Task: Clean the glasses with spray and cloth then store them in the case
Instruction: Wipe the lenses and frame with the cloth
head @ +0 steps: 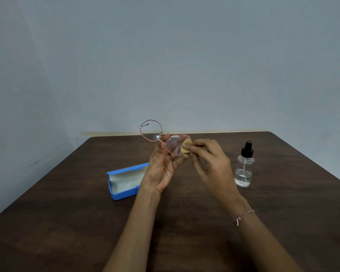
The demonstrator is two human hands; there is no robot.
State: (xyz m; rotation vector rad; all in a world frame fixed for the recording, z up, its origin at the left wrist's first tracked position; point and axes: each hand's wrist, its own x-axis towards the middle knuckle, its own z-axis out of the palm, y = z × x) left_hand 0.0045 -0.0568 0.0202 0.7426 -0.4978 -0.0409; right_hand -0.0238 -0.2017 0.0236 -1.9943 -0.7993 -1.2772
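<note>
Glasses (151, 130), round pink wire-rimmed, being pinched at bridge by left hand (161, 165); right hand (210, 160) pinching tan cloth (185, 149) against one lens. Open blue plastic case (124, 179) lying below-left of grip, clear black-capped spray bottle (243, 167) standing right.

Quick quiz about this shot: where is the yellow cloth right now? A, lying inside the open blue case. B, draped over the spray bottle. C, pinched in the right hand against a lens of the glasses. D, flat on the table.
C: the right hand pinches the yellow cloth against one lens of the glasses, which the left hand holds up.
</note>
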